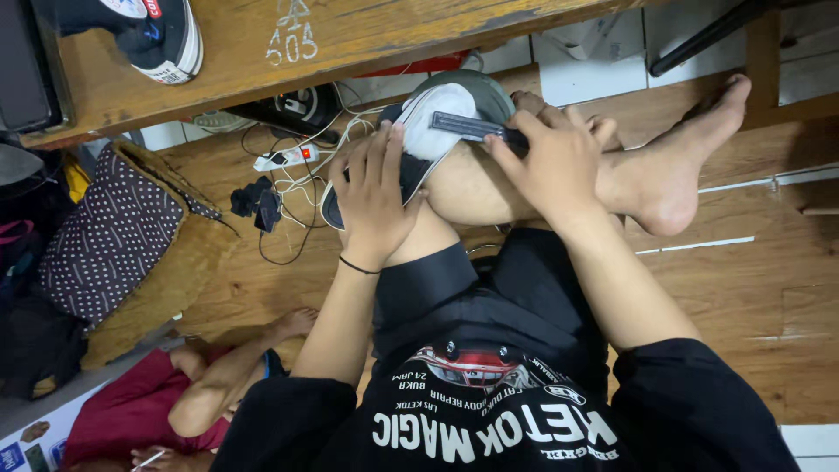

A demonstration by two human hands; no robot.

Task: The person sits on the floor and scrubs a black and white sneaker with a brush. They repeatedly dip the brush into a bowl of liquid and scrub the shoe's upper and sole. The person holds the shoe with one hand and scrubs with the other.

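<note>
**Shoe on the knee, brush on the sole**

Wooden plank floor (769,297) fills most of the view, with a wooden table (350,44) along the top edge. On the table sits a dark sneaker (144,35). Under it there's a white power strip (284,159) in a tangle of cables, and a dotted cushion (114,232) off to one side. Another person in red (149,406) lies on the floor nearby. The black-and-white shoe (419,144) rests sole-up on the raised knee. Left hand (376,201) has fingers wrapped over its side, clamping it. Right hand (551,166) is closed around a dark brush (472,128), I think, pressed to the white sole.
</note>
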